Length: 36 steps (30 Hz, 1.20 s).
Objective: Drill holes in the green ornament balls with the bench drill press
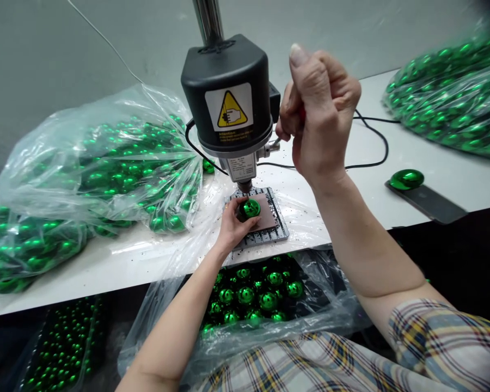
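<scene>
Under the spindle of a black bench drill press [224, 81], my left hand [234, 223] pinches a shiny green ball [252, 207] between thumb and fingers. The ball rests on a flat pinkish-brown pad [268, 212] over the slotted metal base [280, 231]. My right hand [320, 103] is raised to the right of the drill head, its fingers wrapped round the feed lever [274, 146]. Most of the lever's grip is hidden in the fist; a bit of red shows between the fingers. Dark shavings lie scattered on and around the base.
Clear plastic bags of green balls lie at left [118, 174] and far right [453, 103]. An open plastic bag of green balls [245, 296] hangs below the table edge. A phone [441, 206] bears a green ornament [407, 179]. A black cable [386, 147] runs behind my right hand.
</scene>
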Motion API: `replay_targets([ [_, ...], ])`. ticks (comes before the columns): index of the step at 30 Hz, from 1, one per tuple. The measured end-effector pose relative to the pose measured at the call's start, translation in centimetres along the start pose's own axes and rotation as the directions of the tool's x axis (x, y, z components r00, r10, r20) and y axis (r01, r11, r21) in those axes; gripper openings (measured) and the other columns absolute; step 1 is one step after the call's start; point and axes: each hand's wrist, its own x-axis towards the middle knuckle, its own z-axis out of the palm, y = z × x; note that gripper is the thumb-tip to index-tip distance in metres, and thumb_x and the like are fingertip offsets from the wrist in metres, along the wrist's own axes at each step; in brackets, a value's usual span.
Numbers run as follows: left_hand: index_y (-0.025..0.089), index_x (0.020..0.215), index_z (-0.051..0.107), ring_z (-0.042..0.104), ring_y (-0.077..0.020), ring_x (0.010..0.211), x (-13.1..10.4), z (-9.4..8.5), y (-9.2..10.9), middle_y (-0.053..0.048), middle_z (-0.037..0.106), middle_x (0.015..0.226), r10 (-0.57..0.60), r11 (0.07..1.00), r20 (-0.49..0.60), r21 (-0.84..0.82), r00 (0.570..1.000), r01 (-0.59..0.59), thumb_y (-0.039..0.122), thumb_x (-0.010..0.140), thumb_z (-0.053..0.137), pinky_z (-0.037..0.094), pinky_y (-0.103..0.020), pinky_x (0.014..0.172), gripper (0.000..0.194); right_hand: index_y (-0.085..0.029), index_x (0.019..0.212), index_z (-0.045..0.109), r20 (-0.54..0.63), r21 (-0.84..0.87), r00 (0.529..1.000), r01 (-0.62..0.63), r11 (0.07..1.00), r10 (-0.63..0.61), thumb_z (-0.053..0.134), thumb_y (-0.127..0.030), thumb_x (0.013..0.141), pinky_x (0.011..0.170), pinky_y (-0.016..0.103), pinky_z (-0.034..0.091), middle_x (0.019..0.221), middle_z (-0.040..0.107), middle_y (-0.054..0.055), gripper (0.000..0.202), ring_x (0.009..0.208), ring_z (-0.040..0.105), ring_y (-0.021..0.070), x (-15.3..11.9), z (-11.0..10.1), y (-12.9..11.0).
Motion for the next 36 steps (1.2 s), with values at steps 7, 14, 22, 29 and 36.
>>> replay_targets([
  [7, 0.019, 0.118, 0.061, 0.065, -0.0286, 0.107, 0.1, 0.2, 0.2, -0.011, 0.068, 0.112, -0.029, 0.999, -0.010, -0.021, 1.000, 0.028, 0.032, 0.067, 0.089, 0.051, -0.043, 0.096, 0.060, -0.025, 0.053, 0.044, -0.040, -0.046, 0.990, 0.134, 0.990, -0.136, 0.069, -0.041, 0.094, 0.040, 0.031, 0.027, 0.044, 0.037, -0.007, 0.051, 0.038, 0.032, 0.0095, -2.2, -0.5, 0.6],
  [14, 0.018, 0.116, 0.061, 0.065, -0.0287, 0.109, 0.1, 0.1, 0.5, -0.011, 0.069, 0.114, -0.032, 1.000, -0.018, 0.000, 0.999, 0.032, 0.030, 0.066, 0.088, 0.051, -0.043, 0.096, 0.058, -0.023, 0.049, 0.031, -0.075, -0.122, 0.991, 0.103, 0.987, -0.113, 0.075, -0.053, 0.086, 0.043, 0.034, 0.029, 0.045, 0.030, -0.005, 0.064, 0.039, 0.031, 0.0108, -4.5, -1.3, 0.4],
  [22, 0.020, 0.118, 0.061, 0.066, -0.0282, 0.109, 0.0, 0.2, 0.3, -0.011, 0.069, 0.115, -0.030, 0.999, -0.019, -0.023, 0.999, 0.030, 0.030, 0.067, 0.089, 0.052, -0.043, 0.097, 0.059, -0.018, 0.055, 0.019, 0.009, -0.044, 0.941, 0.337, 0.940, -0.337, 0.065, -0.031, 0.094, 0.045, 0.029, 0.026, 0.045, 0.025, -0.006, 0.062, 0.038, 0.026, 0.0066, -5.8, -2.5, 2.7],
  [29, 0.021, 0.118, 0.061, 0.066, -0.0277, 0.109, -0.2, 0.2, 0.2, -0.010, 0.069, 0.115, -0.024, 0.999, -0.018, -0.030, 1.000, 0.023, 0.030, 0.068, 0.089, 0.052, -0.043, 0.096, 0.058, -0.018, 0.055, 0.021, 0.081, -0.024, 0.884, 0.463, 0.886, -0.460, 0.062, -0.019, 0.092, 0.044, 0.028, 0.025, 0.046, 0.026, -0.007, 0.055, 0.039, 0.024, 0.0058, -6.6, -3.8, 4.5],
  [36, 0.020, 0.116, 0.061, 0.065, -0.0267, 0.106, 0.1, 0.3, 0.4, -0.009, 0.069, 0.111, -0.057, 0.997, -0.011, -0.059, 0.998, 0.056, 0.028, 0.066, 0.088, 0.051, -0.044, 0.096, 0.058, -0.019, 0.049, 0.026, 0.005, -0.026, 0.896, 0.445, 0.895, -0.445, 0.061, -0.020, 0.093, 0.040, 0.029, 0.031, 0.044, 0.028, -0.007, 0.056, 0.036, 0.027, 0.0070, -6.2, -2.5, 3.4],
])
